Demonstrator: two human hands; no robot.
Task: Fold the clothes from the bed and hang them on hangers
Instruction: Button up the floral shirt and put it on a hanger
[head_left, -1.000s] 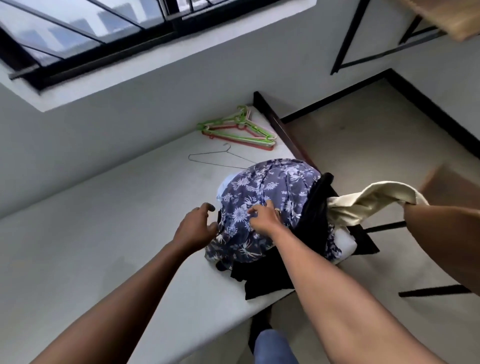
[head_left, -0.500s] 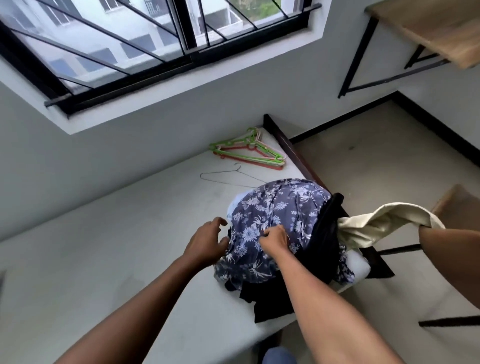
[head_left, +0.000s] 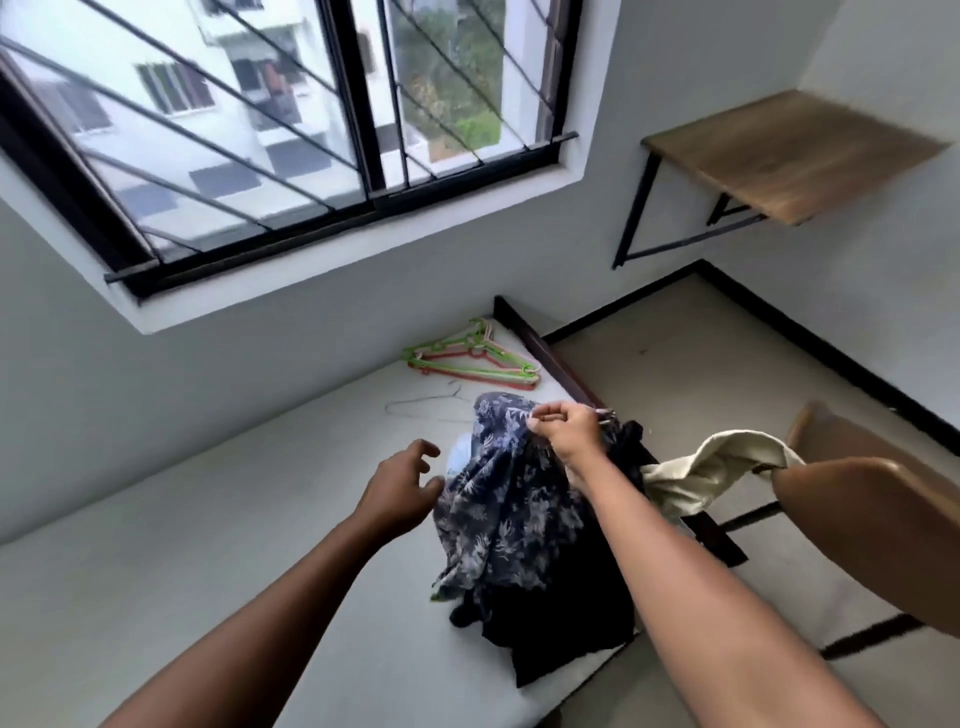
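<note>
Right fingers (head_left: 545, 415) pinching floral garment (head_left: 498, 499); left fingers (head_left: 423, 452) spread just beside it.

A white-sheeted bed (head_left: 208, 545) with a dark wooden frame carries a stack of green and red plastic hangers (head_left: 470, 358) at its far corner, a thin wire hanger (head_left: 426, 408) just nearer, and a heap of clothes, blue floral fabric (head_left: 498, 499) over black cloth (head_left: 566, 623), at its right edge
</note>
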